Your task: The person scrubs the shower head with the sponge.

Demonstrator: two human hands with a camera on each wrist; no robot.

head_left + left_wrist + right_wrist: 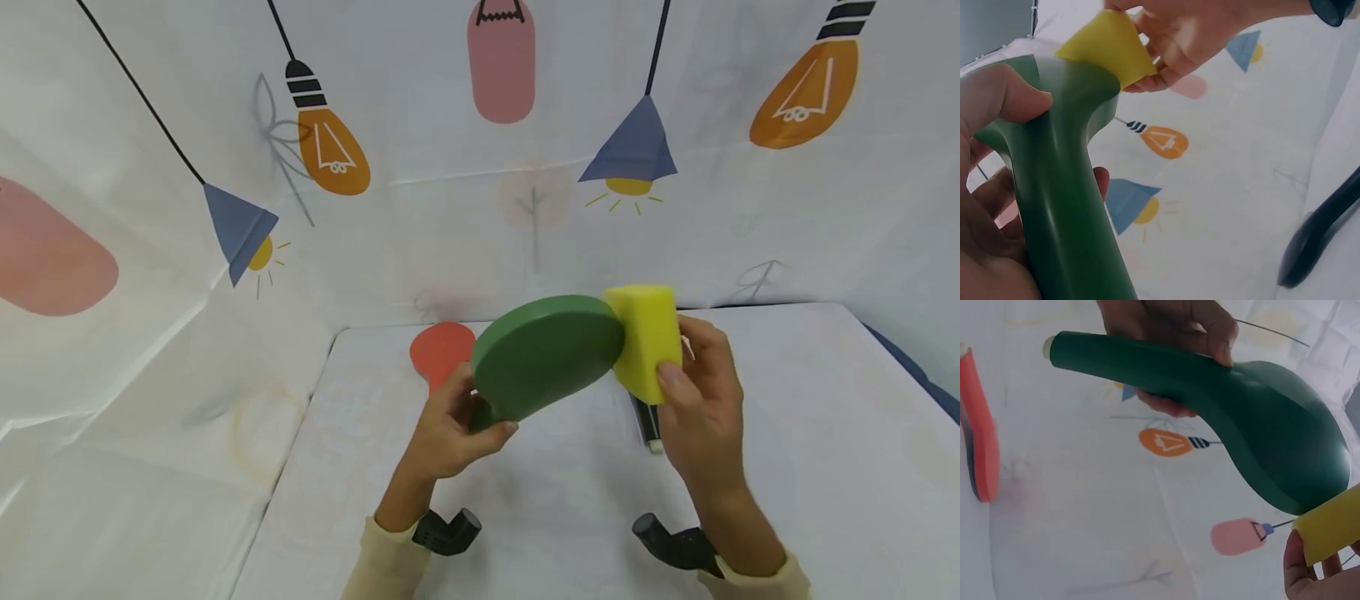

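Sponge and green paddle meet just right of the centre of the head view, both held up over the white counter. The left hand grips the paddle where its handle joins the broad head, thumb on one side and fingers wrapped behind, so the paddle tilts with its rounded end towards the right of the frame. The right hand pinches the yellow sponge between thumb and fingers and holds it against that rounded end; the right wrist view, too, shows the sponge at the rim, at its lower right. The step in hand looks like wiping the paddle's head, probably working along its edge. How much of the surface has been covered cannot be told, since no dirt or wet mark stands out. The next move seems to call for light, even pressure from the sponge along the rim and across the flat face, with the left hand turning the paddle to bring the other side round without losing the neck. A loose grip there could let the smooth head swing away under the push. On the counter, a red paddle lies behind the left hand, left of centre, and a dark handle with a pale end shows below the sponge, the rest of it hidden.
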